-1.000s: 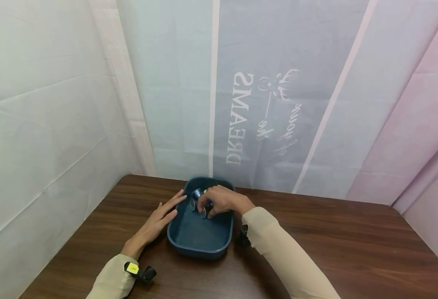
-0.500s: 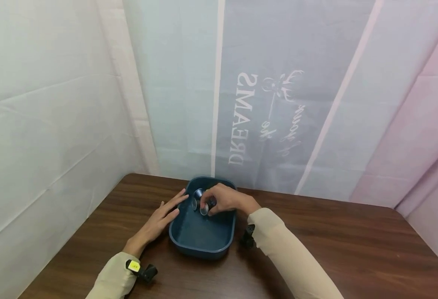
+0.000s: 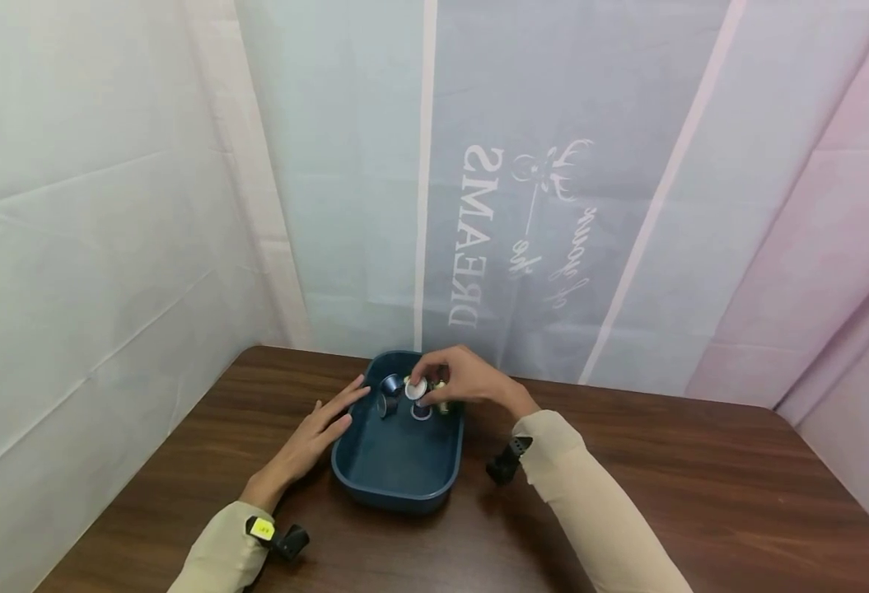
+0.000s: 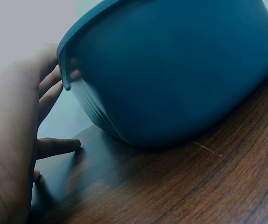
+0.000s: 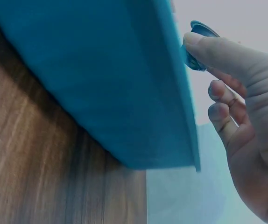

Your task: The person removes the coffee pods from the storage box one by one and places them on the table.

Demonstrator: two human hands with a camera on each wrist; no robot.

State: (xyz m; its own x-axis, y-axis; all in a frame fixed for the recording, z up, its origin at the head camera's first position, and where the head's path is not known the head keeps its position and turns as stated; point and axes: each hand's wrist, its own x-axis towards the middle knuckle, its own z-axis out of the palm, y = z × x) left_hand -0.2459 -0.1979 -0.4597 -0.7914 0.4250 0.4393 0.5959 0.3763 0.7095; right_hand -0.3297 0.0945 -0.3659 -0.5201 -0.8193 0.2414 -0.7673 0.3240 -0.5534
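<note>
Brown table meets pale cloth; right grip pinches a capsule, left grip outstretched.

a cloth-walled booth, room type unclear

creased pale cloth hangs at the left and striped, printed cloth behind, its "dreams" lettering turned sideways; pinkish folds hang at the right. these enclose a wood-grain table. a wrist-worn camera suggests a recording set-up; home, office or lab cannot be told.
</note>
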